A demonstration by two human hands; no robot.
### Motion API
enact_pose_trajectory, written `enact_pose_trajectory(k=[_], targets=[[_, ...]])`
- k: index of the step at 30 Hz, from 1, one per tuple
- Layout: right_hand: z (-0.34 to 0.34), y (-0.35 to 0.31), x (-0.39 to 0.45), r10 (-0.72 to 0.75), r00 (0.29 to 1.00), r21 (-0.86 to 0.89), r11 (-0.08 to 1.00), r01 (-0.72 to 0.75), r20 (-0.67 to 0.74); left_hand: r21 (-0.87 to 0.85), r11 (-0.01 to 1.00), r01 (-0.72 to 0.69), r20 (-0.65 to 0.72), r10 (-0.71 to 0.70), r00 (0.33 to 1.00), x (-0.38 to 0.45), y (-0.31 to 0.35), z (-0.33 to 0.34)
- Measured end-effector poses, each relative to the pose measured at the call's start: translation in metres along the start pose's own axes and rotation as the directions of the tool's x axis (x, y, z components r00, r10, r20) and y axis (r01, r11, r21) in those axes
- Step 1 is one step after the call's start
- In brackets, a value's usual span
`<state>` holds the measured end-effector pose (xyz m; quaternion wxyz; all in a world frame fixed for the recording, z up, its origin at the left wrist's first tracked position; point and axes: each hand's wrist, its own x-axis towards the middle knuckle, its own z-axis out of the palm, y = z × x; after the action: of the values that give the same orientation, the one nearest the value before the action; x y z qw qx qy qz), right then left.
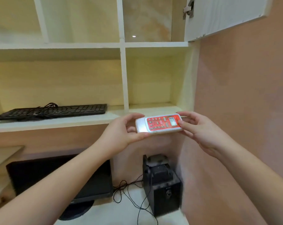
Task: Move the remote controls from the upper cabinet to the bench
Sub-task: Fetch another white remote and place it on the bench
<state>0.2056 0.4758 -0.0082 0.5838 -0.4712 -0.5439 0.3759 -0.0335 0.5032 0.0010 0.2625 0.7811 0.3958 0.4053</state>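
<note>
**Remote held in both hands before the shelf**

The white remote control (159,123) with its red keypad lies level in the air, left hand (121,133) pinching its 9 o'clock end, right hand (200,129) its 3 o'clock end. A black keyboard (53,111) rests on the shelf (56,123) toward 10 o'clock; a black speaker (162,184) stands at 6 o'clock.

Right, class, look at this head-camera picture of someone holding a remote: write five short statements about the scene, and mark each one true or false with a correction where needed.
1. Both hands hold the remote, the left hand at one end and the right hand at the other. True.
2. The remote's button panel is blue. False: it is red on a white body.
3. A black keyboard lies on the shelf. True.
4. The remote rests on the bench. False: it is held in the air, in front of the shelf.
5. The cabinet door at upper right is shut. False: it is swung open.
</note>
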Motion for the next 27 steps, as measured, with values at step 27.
enact_pose_trajectory(k=[27], targets=[[0.009,0.031,-0.379,0.233,0.634,0.136,0.97,-0.199,-0.737,-0.369,0.929,0.023,0.663,0.245,0.707,-0.183,0.017,0.139]])
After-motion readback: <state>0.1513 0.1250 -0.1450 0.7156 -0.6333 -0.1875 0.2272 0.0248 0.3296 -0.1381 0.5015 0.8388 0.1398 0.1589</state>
